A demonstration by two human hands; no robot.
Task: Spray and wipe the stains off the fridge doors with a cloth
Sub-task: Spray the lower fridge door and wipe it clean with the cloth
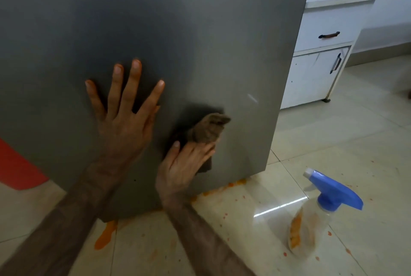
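Head view: we see a smooth grey fridge door (155,30), matte. The left hand (124,120) lies flat against it, fingers spread. The right hand (184,164) presses a crumpled brown cloth (206,131) low on the door. A clear spray bottle (311,222), blue trigger pointing left, stands on glossy orange-spattered tiles (333,142). No readable labels.

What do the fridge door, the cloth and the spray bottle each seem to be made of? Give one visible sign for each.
Fridge door: probably painted or brushed metal; smooth grey, dull sheen.
Cloth: soft brown fabric; it crumples into folds under the right hand.
Spray bottle: clear plastic body, see-through, with a blue plastic trigger head.
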